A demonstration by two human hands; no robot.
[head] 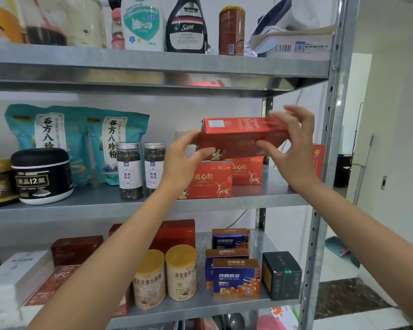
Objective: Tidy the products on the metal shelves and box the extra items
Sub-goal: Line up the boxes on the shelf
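Had both bare forearms stretched up from the lower edge of the view toward the middle tier of the metal shelves (279, 186). Gripped a long red box (241, 136) at its two ends, lengthwise and roughly level, in the gap under the upper tier. Clasped the box's left end with the left hand (181, 160), thumb on the lower front edge and fingers curled round behind. Pinched the right end with the right hand (293, 148), thumb beneath and fingers curled over the top, their tips blurred. Held it just above two smaller red boxes with deer prints (210, 181), which stood on the right part of the middle tier, one behind the other; could not tell whether it touched them. Saw, left of the left hand on the same tier, two clear jars with silver lids (130, 171) side by side, then a black tub (42, 176), with two teal bags (50, 129) upright behind. Noted, on the tier below, two yellow-lidded canisters (181, 272) touching each other between the forearms, blue boxes (236, 278) stacked to their right, and a dark green box (281, 275) near the post. Made out cleaning bottles (186, 25) and a red tin (231, 29) on the top tier.
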